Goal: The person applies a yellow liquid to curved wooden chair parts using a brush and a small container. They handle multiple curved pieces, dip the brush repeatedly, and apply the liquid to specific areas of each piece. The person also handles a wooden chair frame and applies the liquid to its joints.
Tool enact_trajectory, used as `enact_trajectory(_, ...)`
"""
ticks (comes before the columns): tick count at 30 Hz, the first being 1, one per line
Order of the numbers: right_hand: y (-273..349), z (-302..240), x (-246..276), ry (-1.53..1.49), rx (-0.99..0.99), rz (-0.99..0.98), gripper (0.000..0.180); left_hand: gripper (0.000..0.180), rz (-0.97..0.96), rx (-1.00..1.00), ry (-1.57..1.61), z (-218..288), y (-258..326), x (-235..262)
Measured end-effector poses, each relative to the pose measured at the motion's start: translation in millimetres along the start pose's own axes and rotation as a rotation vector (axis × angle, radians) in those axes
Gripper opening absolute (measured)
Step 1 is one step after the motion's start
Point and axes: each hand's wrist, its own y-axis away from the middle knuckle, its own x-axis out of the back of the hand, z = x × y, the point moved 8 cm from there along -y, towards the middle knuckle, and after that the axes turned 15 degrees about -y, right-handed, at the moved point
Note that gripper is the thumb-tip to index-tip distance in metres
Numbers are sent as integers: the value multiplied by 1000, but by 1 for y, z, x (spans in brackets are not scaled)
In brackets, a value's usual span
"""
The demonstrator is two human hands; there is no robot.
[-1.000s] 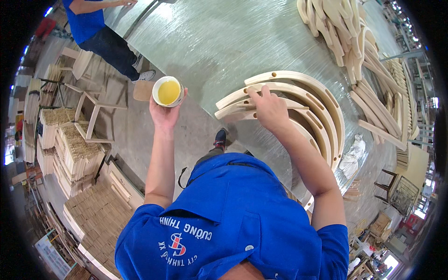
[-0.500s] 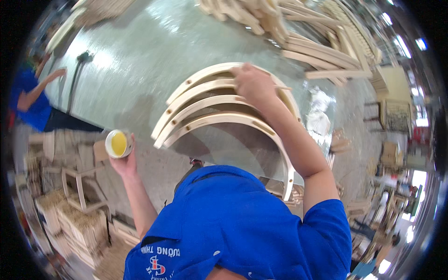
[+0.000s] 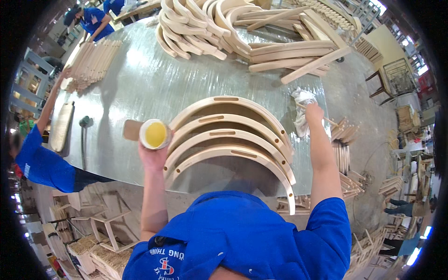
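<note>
My left hand (image 3: 155, 158) is wrapped around a white cup (image 3: 145, 125) with yellow liquid (image 3: 157, 135) in it, just left of several curved wooden pieces. These arched pieces (image 3: 224, 133) lie nested one behind another on the table, with slots along their middles and round holes near their ends. At the table's right side my right hand (image 3: 314, 113) is closed on a thin wooden stick (image 3: 332, 122), which pokes out on both sides of the fist. Beneath and beside that hand is a crumpled white cloth or plastic sheet (image 3: 300, 122).
The table (image 3: 135, 84) has a shiny film-like top. Curved and straight wooden parts (image 3: 205, 28) are heaped at its far side. Slats (image 3: 95, 63), a mallet-like tool (image 3: 84, 122) and a co-worker in blue (image 3: 46, 158) are at the left. Wooden parts (image 3: 343, 154) stand beyond the right edge.
My right hand has gone from above the arched pieces to the white sheet at the right, still with the stick. The cup in my left hand has come closer to the pieces.
</note>
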Motion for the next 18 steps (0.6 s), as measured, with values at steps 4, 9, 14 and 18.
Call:
enact_trajectory(4,2,-15,-7,-30,34,77,15,36,4,103,9,-20,-16,-32)
enact_trajectory(9,2,-24,4,-35,89,51,16,35,-39,200,25,-41,-33,-42)
enact_trajectory(14,11,-62,65,-158,168,124,17,37,-15,267,-48,-59,-49,-49)
enact_trajectory(18,47,-127,185,-513,611,338,24,39,-15,327,-123,-74,-60,-42)
